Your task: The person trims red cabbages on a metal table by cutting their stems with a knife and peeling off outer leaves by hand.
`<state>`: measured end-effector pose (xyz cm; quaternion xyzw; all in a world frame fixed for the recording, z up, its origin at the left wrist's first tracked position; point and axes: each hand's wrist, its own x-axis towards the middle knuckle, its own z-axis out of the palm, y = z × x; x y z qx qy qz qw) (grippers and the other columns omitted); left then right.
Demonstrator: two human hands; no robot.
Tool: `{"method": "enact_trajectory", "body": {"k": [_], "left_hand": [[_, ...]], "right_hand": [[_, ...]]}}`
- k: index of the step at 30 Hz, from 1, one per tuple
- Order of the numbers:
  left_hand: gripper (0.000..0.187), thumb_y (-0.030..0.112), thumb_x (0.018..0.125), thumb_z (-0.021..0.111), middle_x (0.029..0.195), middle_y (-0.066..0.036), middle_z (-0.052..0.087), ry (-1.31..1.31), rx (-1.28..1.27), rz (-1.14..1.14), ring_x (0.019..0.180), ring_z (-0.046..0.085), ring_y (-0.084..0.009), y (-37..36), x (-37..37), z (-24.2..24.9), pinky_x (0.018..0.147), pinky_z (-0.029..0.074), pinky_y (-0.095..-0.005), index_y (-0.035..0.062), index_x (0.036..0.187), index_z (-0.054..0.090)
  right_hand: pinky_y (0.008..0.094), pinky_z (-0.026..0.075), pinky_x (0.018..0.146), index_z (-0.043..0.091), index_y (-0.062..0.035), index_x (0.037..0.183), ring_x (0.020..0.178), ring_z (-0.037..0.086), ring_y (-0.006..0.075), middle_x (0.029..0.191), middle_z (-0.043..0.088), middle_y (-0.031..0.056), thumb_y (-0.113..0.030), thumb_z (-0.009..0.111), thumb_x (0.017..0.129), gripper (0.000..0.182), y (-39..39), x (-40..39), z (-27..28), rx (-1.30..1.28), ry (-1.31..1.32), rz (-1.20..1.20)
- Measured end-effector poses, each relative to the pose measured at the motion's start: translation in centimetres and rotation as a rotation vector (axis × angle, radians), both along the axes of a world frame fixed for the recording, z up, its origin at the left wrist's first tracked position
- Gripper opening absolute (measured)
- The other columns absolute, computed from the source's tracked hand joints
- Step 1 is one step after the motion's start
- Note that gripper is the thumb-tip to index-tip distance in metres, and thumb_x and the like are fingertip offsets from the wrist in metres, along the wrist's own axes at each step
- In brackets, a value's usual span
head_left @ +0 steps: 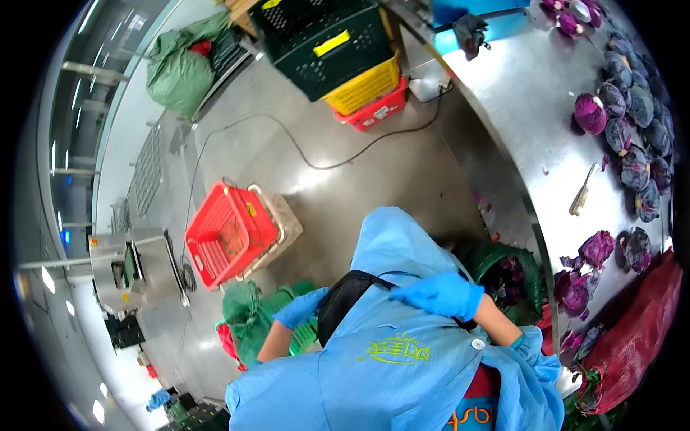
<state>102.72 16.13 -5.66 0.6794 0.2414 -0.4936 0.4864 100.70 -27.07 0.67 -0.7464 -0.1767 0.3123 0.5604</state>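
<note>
A black waist pouch [345, 305] lies against the front of my light blue coat [302, 381]. My left hand [298, 309], in a blue glove, is at the pouch's left side with its fingers closed at the edge; the fingertips are partly hidden. A black strap [377, 280] runs from the top of the pouch. My right hand [442, 296], also blue-gloved, reaches across the coat, fingers together at the strap; they are slightly blurred.
Purple cabbages [636, 129] and a knife [582, 192] lie on the steel table [532, 129] at right, with a red mesh sack [640, 330]. Red [230, 233] and dark green crates [327, 54] stand on the floor, crossed by a cable [316, 167]. A green bin [528, 273] holds cabbage leaves.
</note>
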Motion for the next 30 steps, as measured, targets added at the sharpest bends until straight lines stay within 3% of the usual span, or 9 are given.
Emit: {"method": "enact_trajectory", "body": {"k": [4, 7, 8, 11, 16, 20, 24, 26, 30], "left_hand": [[0.039, 0.037, 0.097, 0.049, 0.095, 0.002, 0.06, -0.047, -0.011, -0.244, 0.079, 0.053, -0.0122, -8.8, 11.6, 0.1, 0.072, 0.046, -0.0282, 0.0043, 0.111, 0.066], [0.031, 0.027, 0.088, 0.053, 0.098, -0.021, 0.064, -0.652, 0.116, -1.012, 0.086, 0.058, -0.0395, -14.0, 24.5, -3.1, 0.078, 0.045, -0.0462, -0.0008, 0.091, 0.064], [0.032, 0.027, 0.09, 0.055, 0.105, -0.019, 0.065, -0.504, 0.198, -1.14, 0.094, 0.061, -0.0344, -17.1, 29.6, -2.9, 0.084, 0.047, -0.0433, -0.0012, 0.102, 0.064], [0.038, 0.025, 0.093, 0.059, 0.116, -0.017, 0.065, -0.742, 0.063, -0.752, 0.105, 0.062, -0.0275, -28.9, 36.8, -0.4, 0.092, 0.047, -0.0377, -0.0002, 0.122, 0.06], [0.042, 0.026, 0.094, 0.062, 0.119, -0.017, 0.066, -0.699, -0.486, -1.139, 0.106, 0.064, -0.0253, -49.7, 41.0, -1.5, 0.092, 0.048, -0.0351, -0.0001, 0.127, 0.06], [0.041, 0.034, 0.092, 0.062, 0.105, -0.018, 0.069, -0.257, -0.533, -1.916, 0.096, 0.066, -0.0252, -53.6, 39.5, 3.6, 0.086, 0.05, -0.0357, 0.0018, 0.117, 0.065], [0.036, 0.027, 0.09, 0.059, 0.104, -0.025, 0.066, -0.26, -0.62, -1.923, 0.093, 0.064, -0.0387, -53.6, 39.5, 1.6, 0.083, 0.05, -0.0433, 0.0059, 0.118, 0.064], [0.033, 0.025, 0.09, 0.057, 0.101, -0.025, 0.066, -0.532, -0.508, -2.09, 0.089, 0.065, -0.0396, -54.8, 38.5, 2.1, 0.082, 0.051, -0.0442, 0.0044, 0.114, 0.065], [0.032, 0.026, 0.091, 0.056, 0.101, -0.024, 0.067, -0.417, -0.436, -2.155, 0.09, 0.065, -0.0395, -56.4, 37.3, 2.4, 0.082, 0.051, -0.0442, 0.0045, 0.113, 0.066]], "right_hand": [[0.0355, 0.05, 0.094, 0.061, -0.0226, 0.131, 0.1, 0.065, 0.0304, 0.118, 0.067, 0.0087, -0.035, 0.051, 0.098, 0.037, -4.4, 3.4, -3.1, -0.018, 0.004, -0.203], [0.0369, 0.05, 0.091, 0.061, -0.0191, 0.13, 0.1, 0.066, 0.0294, 0.116, 0.067, 0.013, -0.033, 0.052, 0.097, 0.036, -9.7, 7.6, -1.4, -0.086, 0.035, -0.632], [0.0368, 0.051, 0.091, 0.061, -0.0186, 0.13, 0.099, 0.066, 0.028, 0.114, 0.067, 0.0137, -0.031, 0.052, 0.097, 0.036, -11.5, 9.0, -1.4, -0.173, 0.073, -0.767], [0.0356, 0.052, 0.084, 0.06, -0.0129, 0.13, 0.091, 0.067, 0.0228, 0.106, 0.069, 0.0136, -0.03, 0.054, 0.097, 0.038, -16.8, 10.9, -1.8, -0.15, 0.003, -1.263], [0.0278, 0.052, 0.071, 0.063, -0.0077, 0.126, 0.074, 0.063, 0.0143, 0.09, 0.068, 0.0069, -0.018, 0.057, 0.096, 0.033, -19.8, -1.6, -9.7, 0.036, 0.22, -2.107], [0.0206, 0.047, 0.061, 0.065, -0.0068, 0.12, 0.064, 0.056, 0.0072, 0.085, 0.067, 0.0043, -0.015, 0.057, 0.096, 0.026, -18.7, -5.0, -5.2, 0.06, 0.188, -2.507], [0.025, 0.052, 0.064, 0.065, -0.0055, 0.12, 0.065, 0.061, 0.0113, 0.084, 0.068, 0.006, -0.013, 0.055, 0.094, 0.028, -18.1, -5.0, -6.9, 0.048, 0.105, -2.501], [0.0264, 0.053, 0.067, 0.065, -0.0046, 0.121, 0.068, 0.063, 0.0113, 0.087, 0.07, 0.0074, -0.013, 0.055, 0.094, 0.029, -19.3, -4.7, -7.7, -0.192, 0.231, -2.388], [0.031, 0.054, 0.073, 0.065, -0.0132, 0.124, 0.075, 0.068, 0.0167, 0.094, 0.072, 0.011, -0.025, 0.055, 0.095, 0.033, -22.4, -4.5, -6.8, -0.507, 0.194, -2.109]]}}
